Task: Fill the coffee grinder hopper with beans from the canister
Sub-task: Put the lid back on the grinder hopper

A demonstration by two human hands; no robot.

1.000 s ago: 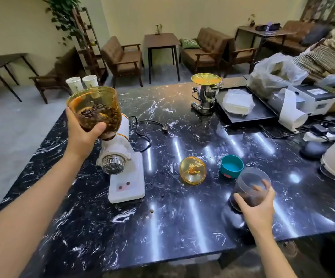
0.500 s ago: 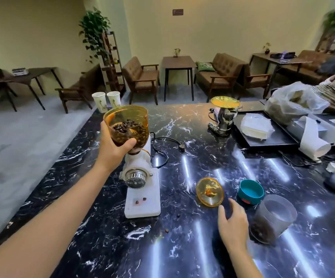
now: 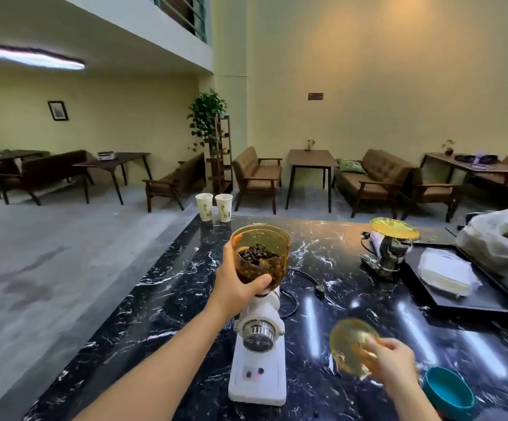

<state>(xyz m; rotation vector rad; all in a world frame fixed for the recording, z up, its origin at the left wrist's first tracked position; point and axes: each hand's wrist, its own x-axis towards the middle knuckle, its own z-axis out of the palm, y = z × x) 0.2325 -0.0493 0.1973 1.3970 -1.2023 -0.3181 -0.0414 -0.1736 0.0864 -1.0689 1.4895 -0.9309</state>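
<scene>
The white coffee grinder [image 3: 259,363] stands on the black marble counter [image 3: 167,293]. Its amber hopper [image 3: 260,253] is uncovered and partly filled with dark beans. My left hand [image 3: 237,284] grips the hopper's lower side. My right hand [image 3: 391,363] holds the amber hopper lid [image 3: 348,346] by its edge, tilted and lifted off the counter to the right of the grinder. The bean canister is out of view; its teal lid [image 3: 449,391] lies at the lower right.
A second grinder with an amber lid [image 3: 391,247] stands at the back right beside a black tray [image 3: 471,287] with a white packet and plastic bags. Two paper cups [image 3: 214,207] stand at the far corner. A power cord [image 3: 301,281] trails behind the grinder.
My right hand left the canister, moved left and picked up the amber lid from the counter. The view tilted upward, so the canister dropped out of frame. My left hand stayed on the hopper.
</scene>
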